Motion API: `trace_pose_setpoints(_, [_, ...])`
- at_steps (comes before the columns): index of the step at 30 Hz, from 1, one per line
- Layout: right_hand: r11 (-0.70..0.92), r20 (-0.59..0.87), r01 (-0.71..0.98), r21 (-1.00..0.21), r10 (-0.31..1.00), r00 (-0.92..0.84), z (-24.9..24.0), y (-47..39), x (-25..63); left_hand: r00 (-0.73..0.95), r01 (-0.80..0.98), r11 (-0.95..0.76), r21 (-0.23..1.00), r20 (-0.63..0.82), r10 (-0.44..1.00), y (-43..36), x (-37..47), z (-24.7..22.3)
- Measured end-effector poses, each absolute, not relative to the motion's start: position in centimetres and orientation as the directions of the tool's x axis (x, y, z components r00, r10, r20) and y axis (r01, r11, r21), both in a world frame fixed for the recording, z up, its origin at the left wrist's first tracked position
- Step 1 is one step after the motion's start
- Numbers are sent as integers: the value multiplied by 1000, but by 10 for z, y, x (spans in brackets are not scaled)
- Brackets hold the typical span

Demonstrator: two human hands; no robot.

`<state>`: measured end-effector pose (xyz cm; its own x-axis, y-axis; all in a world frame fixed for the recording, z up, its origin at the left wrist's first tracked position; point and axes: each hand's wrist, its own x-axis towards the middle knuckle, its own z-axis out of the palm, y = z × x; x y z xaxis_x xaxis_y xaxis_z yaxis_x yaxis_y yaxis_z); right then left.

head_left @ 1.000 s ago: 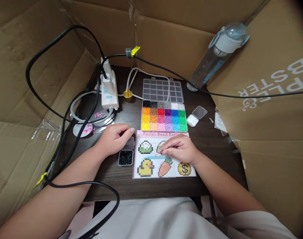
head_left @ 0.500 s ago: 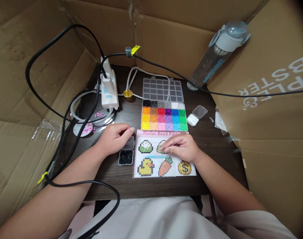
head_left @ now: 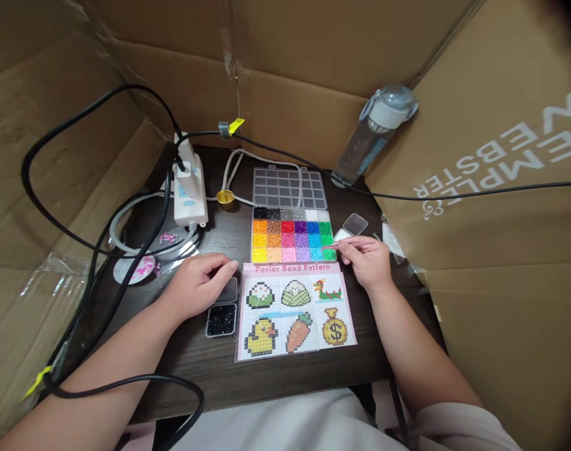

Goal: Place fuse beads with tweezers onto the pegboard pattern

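My right hand (head_left: 367, 260) pinches a pair of pink tweezers (head_left: 344, 245), whose tips reach over the blue and green end of the bead box (head_left: 292, 235). Whether a bead sits in the tips is too small to tell. My left hand (head_left: 205, 282) rests beside the lid of a small box of black beads (head_left: 221, 320); its fingers are curled in and I make out nothing in them. Between my hands lies the Perler bead pattern sheet (head_left: 297, 313), with pixel pictures of a duck, a carrot, a dragon boat and a money bag.
Behind the beads is the box's clear lid (head_left: 290, 188). A small box of white beads (head_left: 344, 234) is partly behind my right hand. A power strip (head_left: 190, 194), black cables (head_left: 166, 207), a gold cup (head_left: 225, 199) and a water bottle (head_left: 374, 134) stand around. Cardboard walls (head_left: 295, 106) enclose the table.
My right hand has moved with the tweezers from over the pattern sheet up and right to the bead box. My left hand keeps its place on the table. The camera view has shifted.
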<state>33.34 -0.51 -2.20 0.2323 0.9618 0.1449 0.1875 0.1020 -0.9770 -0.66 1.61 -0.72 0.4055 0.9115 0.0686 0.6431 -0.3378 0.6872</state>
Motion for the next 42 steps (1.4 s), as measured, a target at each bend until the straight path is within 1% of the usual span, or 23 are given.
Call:
trace_pose_setpoints(6, [29, 82, 219, -975, 968, 235, -21, -3, 327, 395, 658, -327, 678, 59, 917, 17, -8, -9])
trace_pose_setpoints(13, [11, 60, 246, -969, 980, 192, -20, -4, 325, 397, 657, -326, 679, 56, 916, 17, -6, -6])
trace_pose_setpoints(17, [17, 68, 282, -959, 983, 171, -22, -4, 326, 401, 651, -330, 683, 59, 914, 17, -7, -7])
trace_pose_setpoints(29, [15, 69, 291, -957, 982, 176, -22, -4, 324, 405, 655, -337, 676, 61, 912, 17, -6, -7])
trace_pose_setpoints(37, [38, 92, 287, -957, 980, 178, -17, -4, 325, 402, 654, -334, 678, 62, 913, 16, -6, -4])
trace_pose_setpoints(42, [61, 111, 239, -969, 974, 200, -14, -11, 321, 397, 650, -329, 685, 62, 916, 16, -5, -3])
